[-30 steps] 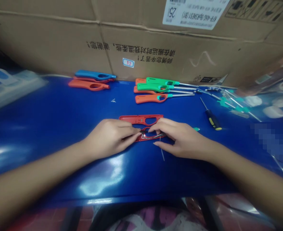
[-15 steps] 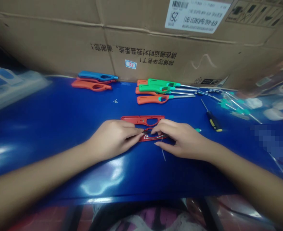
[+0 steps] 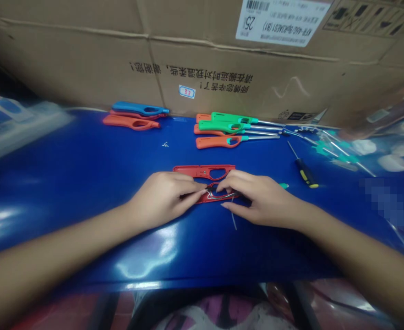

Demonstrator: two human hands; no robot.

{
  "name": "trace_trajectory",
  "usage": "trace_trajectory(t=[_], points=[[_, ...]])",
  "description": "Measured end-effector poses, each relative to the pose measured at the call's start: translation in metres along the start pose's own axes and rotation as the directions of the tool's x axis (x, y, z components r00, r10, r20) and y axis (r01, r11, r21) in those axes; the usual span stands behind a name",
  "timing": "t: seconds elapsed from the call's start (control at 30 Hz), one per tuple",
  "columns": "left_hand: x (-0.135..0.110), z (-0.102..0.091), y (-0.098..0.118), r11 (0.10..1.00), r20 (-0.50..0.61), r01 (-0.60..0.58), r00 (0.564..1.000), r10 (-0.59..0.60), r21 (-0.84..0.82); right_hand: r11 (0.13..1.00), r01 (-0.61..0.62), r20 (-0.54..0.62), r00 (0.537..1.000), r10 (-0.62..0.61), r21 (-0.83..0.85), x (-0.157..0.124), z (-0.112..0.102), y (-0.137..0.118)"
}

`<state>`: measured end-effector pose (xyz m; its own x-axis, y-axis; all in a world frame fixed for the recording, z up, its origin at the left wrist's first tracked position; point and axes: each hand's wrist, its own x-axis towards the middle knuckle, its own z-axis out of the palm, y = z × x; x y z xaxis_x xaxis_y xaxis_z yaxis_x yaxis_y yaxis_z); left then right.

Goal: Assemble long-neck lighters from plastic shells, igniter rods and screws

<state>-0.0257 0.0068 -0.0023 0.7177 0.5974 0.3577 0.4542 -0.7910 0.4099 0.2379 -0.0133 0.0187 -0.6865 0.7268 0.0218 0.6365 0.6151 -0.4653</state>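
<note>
Between my hands, a red lighter shell half (image 3: 207, 198) lies open side up on the table, with a black part and thin wires inside it. My left hand (image 3: 167, 195) is closed over its left end, thumb and forefinger pinched at the black part (image 3: 210, 188) and a white wire. My right hand (image 3: 257, 195) curls over the right end, forefinger bent down onto the inside and thumb at the lower edge. Just beyond lies the matching red shell half (image 3: 198, 171). A thin rod (image 3: 234, 221) sticks out below my right thumb.
Assembled green and orange lighters (image 3: 219, 142) lie at the back, with blue and red-orange shells (image 3: 129, 121) to their left. A screwdriver (image 3: 305, 173) and several metal lighter tubes (image 3: 339, 149) lie at right. A cardboard box (image 3: 95, 64) stands along the back of the blue table (image 3: 85, 174).
Both hands stay in nearly the same place over the red shell half. Only very slight finger movement shows, and the view has shifted a little.
</note>
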Motion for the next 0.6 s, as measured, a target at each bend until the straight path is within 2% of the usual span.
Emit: trace_trajectory(t=[0.27, 0.6], points=[[0.0013, -0.0039, 0.0009, 0.998, 0.009, -0.041, 0.999, 0.04, 0.044, 1.0, -0.011, 0.006, 1.0, 0.011, -0.019, 0.0, -0.001, 0.0003], [-0.0018, -0.0073, 0.002, 0.958, 0.062, -0.144, 0.989, 0.132, 0.249, 1.0, -0.001, 0.005, 1.0, 0.001, -0.011, 0.0004, -0.0013, 0.0005]])
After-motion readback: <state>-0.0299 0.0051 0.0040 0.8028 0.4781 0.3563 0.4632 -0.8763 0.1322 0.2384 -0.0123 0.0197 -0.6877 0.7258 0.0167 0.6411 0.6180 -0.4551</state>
